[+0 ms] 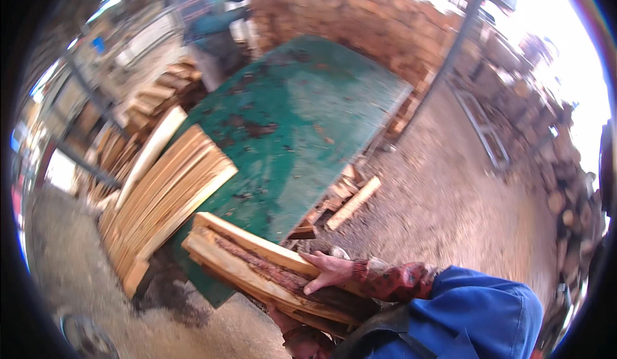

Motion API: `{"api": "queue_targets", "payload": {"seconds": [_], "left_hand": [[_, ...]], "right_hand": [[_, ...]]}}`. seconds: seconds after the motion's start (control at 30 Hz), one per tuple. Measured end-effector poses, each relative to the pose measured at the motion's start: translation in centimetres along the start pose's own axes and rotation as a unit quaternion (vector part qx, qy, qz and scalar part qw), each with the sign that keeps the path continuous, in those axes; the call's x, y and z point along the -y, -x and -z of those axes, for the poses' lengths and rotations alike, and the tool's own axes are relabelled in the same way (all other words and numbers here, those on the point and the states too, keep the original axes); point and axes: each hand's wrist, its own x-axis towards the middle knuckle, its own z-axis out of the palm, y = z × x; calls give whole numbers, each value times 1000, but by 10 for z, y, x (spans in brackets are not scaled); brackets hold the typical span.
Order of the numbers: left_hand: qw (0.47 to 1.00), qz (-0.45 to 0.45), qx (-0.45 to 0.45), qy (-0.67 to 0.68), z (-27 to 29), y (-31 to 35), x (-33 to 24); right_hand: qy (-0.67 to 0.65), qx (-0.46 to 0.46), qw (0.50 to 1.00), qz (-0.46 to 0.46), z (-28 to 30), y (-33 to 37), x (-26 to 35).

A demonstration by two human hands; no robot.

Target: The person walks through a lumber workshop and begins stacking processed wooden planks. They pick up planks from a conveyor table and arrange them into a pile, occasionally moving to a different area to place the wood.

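Note:
A bundle of rough split wood pieces (241,270), one with bark along it, lies across my arms, its far end over the near corner of the green table (308,121). My right hand (329,271) grips the bundle from above and the right side, thumb and fingers spread around the wood. Underneath, my left hand (281,320) supports the same bundle; most of its fingers are hidden. Left of the bundle, a row of long pale split boards (177,188) leans together at the table's left edge.
Small split pieces (353,203) lie on the ground beside the table's right edge. A tall wall of stacked firewood (347,18) stands behind it, near a metal post (459,44). Another person (215,28) is at the far left. Logs (559,198) are piled at the right.

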Motion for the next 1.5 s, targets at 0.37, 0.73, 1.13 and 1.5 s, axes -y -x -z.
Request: {"api": "queue_targets", "payload": {"seconds": [0.37, 0.73, 1.13, 1.5], "left_hand": [[993, 60, 0, -102, -80, -2, 41], [957, 174, 75, -219, -260, -26, 196], [908, 290, 201, -227, -405, -101, 414], [837, 375, 294, -270, -523, -223, 570]], "right_hand": [[-49, -169, 983, 55, 46, 108, -22], [-110, -366, 924, 26, 171, 298, -115], [-169, -523, 834, -48, 294, 476, -224], [-187, -578, 788, -97, 450, 518, -322]]}}
